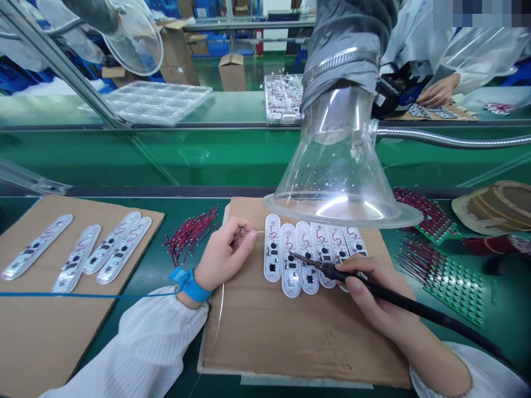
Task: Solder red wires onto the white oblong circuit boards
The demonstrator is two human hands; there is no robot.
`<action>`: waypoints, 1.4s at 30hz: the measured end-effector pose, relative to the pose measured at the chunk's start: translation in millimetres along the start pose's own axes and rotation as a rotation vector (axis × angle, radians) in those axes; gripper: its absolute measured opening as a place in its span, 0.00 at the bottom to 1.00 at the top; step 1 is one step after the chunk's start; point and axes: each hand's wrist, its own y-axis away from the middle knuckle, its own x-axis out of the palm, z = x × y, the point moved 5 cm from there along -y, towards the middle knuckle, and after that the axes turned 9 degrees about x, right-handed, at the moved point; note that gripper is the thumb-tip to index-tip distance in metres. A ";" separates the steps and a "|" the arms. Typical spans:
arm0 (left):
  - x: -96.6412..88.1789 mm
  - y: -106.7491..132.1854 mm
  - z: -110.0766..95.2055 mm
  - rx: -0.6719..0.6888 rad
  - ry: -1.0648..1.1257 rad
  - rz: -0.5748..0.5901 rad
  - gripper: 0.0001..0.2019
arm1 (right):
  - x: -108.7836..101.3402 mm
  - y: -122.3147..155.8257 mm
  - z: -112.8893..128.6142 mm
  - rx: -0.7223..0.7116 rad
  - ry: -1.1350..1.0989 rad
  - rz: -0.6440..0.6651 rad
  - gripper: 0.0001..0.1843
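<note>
My right hand (377, 293) grips a black soldering iron (327, 269), its tip over the second of several white oval circuit boards (291, 265). These boards stand side by side on a brown cardboard sheet (298, 337), and short red wires show on them. Left of the row, the fingers of my left hand (228, 249) pinch a thin strand of solder wire (260, 231). Its end points toward the first board (272, 249), and a loose length trails down below the hand. A blue wrist strap (191, 283) circles my left wrist.
A clear fume hood (340, 171) hangs low over the boards. Red wires (193, 232) lie left; green panels (454, 287) and a tape roll (495, 207) lie right. More boards (77, 257) rest on left cardboard. Across the bench, a co-worker's hand (440, 91) touches boards.
</note>
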 end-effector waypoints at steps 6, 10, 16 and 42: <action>7.5 -0.5 1.9 -0.074 -0.010 0.175 0.06 | -30.0 -9.3 13.6 0.118 -0.125 -0.180 0.10; 14.3 2.7 -4.4 -0.026 0.043 0.282 0.06 | -28.1 -27.0 20.5 0.215 -0.149 -0.173 0.15; 3.5 3.3 -0.3 0.024 0.021 0.119 0.09 | -2.3 -17.8 -3.9 0.126 -0.058 -0.090 0.08; 10.7 0.8 -0.5 -0.009 -0.006 0.176 0.08 | 11.4 -24.4 17.1 0.078 0.116 0.112 0.12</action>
